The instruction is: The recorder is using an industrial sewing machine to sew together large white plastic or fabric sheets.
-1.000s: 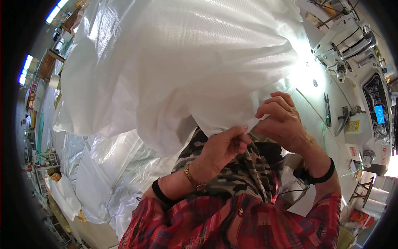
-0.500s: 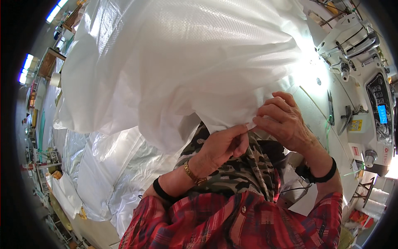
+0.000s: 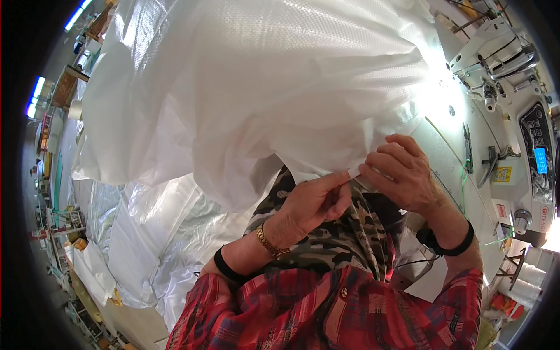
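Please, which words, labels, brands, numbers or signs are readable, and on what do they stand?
I leave wording and brand uncopied.
Sewing machine: red lettering.
Its blue display: lit characters.
Black panel: marks too small.
Yellow label: too small.
Red-and-white label: too small.
White sheet: none visible.

White sheeting (image 3: 262, 93), finely cross-woven, floods twelve o'clock! Down at six, camouflage trousers (image 3: 309, 248), olive and dark, meet a red plaid shirt (image 3: 326, 309) crossed with navy; gold wristband (image 3: 266, 241), black band (image 3: 224, 267) at seven. Bright blue screen (image 3: 541, 161) at three; spools (image 3: 529, 275) at four look white, though blurred.
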A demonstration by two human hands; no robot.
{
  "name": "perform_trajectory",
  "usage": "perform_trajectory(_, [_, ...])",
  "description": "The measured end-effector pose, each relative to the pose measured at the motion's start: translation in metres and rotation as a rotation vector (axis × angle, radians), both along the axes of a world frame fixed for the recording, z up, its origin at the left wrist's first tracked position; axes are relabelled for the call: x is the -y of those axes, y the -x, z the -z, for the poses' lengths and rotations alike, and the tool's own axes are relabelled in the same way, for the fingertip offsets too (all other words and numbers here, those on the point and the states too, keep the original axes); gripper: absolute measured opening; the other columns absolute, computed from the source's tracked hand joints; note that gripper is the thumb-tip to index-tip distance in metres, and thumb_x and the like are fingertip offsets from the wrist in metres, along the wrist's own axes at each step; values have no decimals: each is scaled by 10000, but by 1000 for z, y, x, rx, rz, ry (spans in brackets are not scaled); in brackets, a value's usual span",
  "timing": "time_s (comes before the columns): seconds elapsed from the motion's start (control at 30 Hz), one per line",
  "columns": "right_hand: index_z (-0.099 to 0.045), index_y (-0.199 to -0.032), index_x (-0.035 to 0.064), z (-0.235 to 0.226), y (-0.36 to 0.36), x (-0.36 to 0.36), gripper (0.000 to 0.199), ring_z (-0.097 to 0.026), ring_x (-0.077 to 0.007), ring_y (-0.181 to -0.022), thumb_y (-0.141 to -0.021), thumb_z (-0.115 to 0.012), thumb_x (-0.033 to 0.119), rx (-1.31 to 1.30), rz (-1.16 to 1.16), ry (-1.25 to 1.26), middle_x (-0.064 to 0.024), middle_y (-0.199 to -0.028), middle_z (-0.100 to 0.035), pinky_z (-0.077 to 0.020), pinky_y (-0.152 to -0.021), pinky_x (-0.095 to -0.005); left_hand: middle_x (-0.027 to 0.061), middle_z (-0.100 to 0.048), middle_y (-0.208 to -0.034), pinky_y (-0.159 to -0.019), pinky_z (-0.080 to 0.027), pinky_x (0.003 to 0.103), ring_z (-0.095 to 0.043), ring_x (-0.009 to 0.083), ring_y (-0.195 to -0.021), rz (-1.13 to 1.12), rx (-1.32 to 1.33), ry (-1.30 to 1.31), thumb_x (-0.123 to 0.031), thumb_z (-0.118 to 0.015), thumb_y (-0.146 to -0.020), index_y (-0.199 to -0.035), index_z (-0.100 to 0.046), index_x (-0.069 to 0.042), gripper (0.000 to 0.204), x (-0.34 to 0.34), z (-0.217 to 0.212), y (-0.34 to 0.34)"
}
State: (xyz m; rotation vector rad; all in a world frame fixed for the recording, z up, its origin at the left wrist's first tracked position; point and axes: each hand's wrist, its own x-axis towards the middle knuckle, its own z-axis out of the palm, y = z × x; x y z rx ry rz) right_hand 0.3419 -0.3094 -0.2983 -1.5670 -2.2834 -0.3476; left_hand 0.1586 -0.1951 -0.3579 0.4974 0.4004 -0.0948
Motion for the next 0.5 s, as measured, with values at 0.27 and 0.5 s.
perform_trajectory(0.27, [-644, -935, 81, 0, -1, 1, 268, -591, -205, -938, -678, -649, 157, -5, -10, 14, -34, -975, -582, -477, -938, -431, 23, -437, -538, -486, -325, 249, -377, 118, -491, -13, -29, -9, -294, -380, -1066, -584, -512, -52, 555, 2, -5, -2])
perform_trajectory(0.5, [-645, -946, 79, 2, 2, -1, 277, -591, -210, -946, -681, -651, 157, -40, -27, 22, -35, -970, -570, -461, -962, -445, 1, -391, -507, -492, -310, 248, -366, 114, -508, -77, -21, -33, -283, -379, -1063, -566, -481, -88, 543, 9, -6, -4])
